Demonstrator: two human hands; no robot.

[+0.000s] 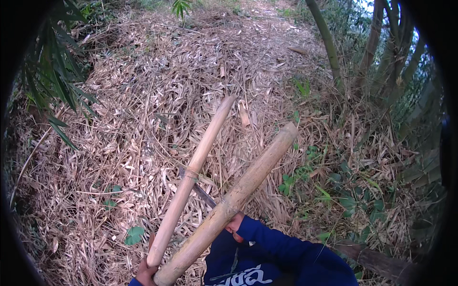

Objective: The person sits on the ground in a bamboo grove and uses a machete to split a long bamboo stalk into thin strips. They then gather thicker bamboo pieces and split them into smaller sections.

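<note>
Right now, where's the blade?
In the head view, the blade shows below-left of centre, between left pole and right pole, near the right hand.

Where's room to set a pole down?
Leaf-littered but open ground: between the hanging green leaves and the thinner pole. Crowded: the gap from that to the thicker pole, crossed by a blade; far right, among bamboo stems.

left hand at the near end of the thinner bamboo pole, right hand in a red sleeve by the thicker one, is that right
No, the head view shows a blue sleeve, not red. The left hand is at the near end of the thinner pole, the right hand by the thicker pole.
</note>
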